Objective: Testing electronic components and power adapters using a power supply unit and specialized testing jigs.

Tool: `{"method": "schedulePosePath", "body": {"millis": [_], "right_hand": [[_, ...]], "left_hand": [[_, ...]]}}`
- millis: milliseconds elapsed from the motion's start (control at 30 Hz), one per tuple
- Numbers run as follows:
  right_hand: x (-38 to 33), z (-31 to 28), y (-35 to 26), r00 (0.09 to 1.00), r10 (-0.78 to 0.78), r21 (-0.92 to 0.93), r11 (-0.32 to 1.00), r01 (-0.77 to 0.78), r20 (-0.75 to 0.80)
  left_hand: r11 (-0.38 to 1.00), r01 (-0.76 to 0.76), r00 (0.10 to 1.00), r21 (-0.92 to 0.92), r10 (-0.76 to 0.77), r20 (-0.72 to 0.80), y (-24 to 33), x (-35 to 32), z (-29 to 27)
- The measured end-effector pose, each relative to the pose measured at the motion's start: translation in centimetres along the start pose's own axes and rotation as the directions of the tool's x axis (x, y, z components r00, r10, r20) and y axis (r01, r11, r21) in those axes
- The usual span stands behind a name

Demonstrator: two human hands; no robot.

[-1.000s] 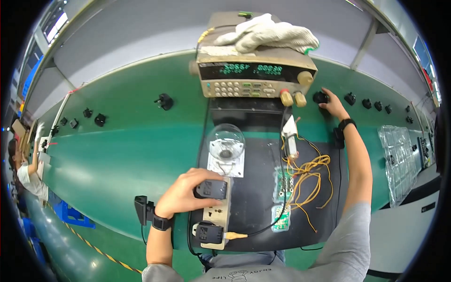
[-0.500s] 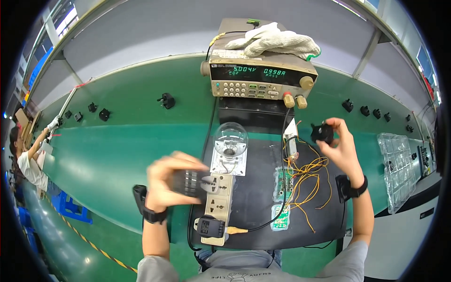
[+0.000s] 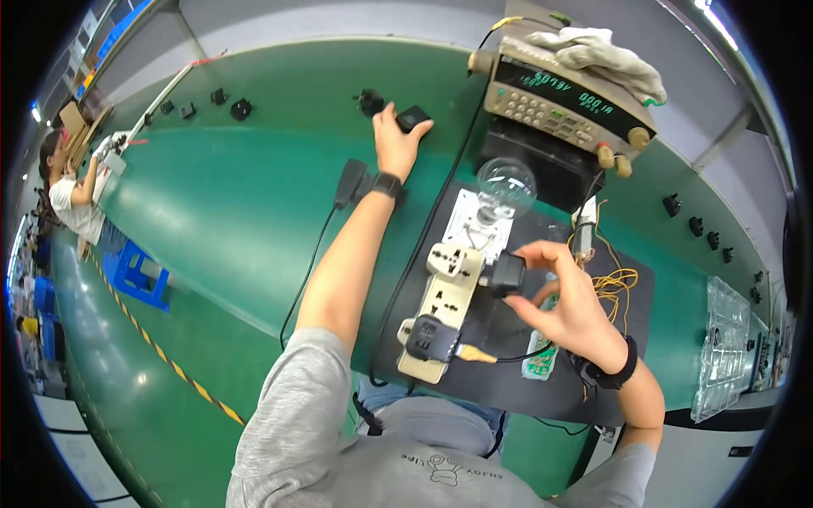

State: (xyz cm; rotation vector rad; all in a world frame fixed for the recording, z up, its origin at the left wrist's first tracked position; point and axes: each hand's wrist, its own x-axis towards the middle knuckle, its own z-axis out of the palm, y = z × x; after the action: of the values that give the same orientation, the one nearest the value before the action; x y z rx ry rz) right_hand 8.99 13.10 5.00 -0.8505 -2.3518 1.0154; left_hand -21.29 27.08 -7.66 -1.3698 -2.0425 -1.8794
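Observation:
My left hand (image 3: 396, 142) reaches to the far left of the bench, its thumb and fingers around a black plug adapter (image 3: 413, 118). A second black plug adapter (image 3: 369, 102) lies just left of it. My right hand (image 3: 566, 296) pinches another black power adapter (image 3: 511, 274) close beside the cream power strip (image 3: 449, 298), its prong side toward the strip; whether it touches is unclear. A further black adapter (image 3: 433, 339) sits in the near end of the strip, with a yellow-ended cable (image 3: 477, 354) running from it.
Behind the strip stands a clear glass bulb (image 3: 506, 188) on a white panel. An electronic load meter (image 3: 566, 106) with a glove on top is at the back. Yellow wires (image 3: 616, 284) and a circuit board (image 3: 539, 360) lie right. A clear tray (image 3: 722, 347) is far right; a person works far left.
My left hand has moved from beside the strip to the far left with its adapter. My right hand has brought its adapter leftward to the strip. The view has turned, and the meter's readings differ.

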Motion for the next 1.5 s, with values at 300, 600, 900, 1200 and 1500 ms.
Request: {"method": "schedulePosePath", "body": {"millis": [300, 600, 900, 1200, 1500], "right_hand": [[2.6, 3.0, -0.5, 0.949, -0.314, -0.265, 0.913, 0.311, 0.030], [3.8, 2.9, -4.0, 0.960, -0.213, -0.495, 0.824, 0.276, 0.181], [3.9, 4.1, -2.9, 0.945, -0.265, -0.554, 0.765, 0.328, 0.194], [-2.8, 3.3, -4.5, 0.966, -0.187, -0.279, 0.932, 0.232, 0.180], [-3.3, 1.5, -2.0, 0.994, -0.095, -0.429, 0.901, 0.064, -0.052]], "left_hand": [[0.980, 0.174, 0.984, -0.097, -0.177, -0.030, -0.6, -1.8, -5.4], [0.987, 0.157, 0.977, -0.017, -0.153, 0.151, -0.6, -4.8, -11.3], [0.920, -0.198, 0.949, 0.338, 0.093, 0.301, -1.5, -3.3, -7.9], [0.952, -0.135, 0.944, 0.276, 0.039, 0.327, -1.3, -4.7, -8.8], [0.948, -0.142, 0.946, 0.285, 0.045, 0.321, -0.9, -4.3, -9.7]]}}
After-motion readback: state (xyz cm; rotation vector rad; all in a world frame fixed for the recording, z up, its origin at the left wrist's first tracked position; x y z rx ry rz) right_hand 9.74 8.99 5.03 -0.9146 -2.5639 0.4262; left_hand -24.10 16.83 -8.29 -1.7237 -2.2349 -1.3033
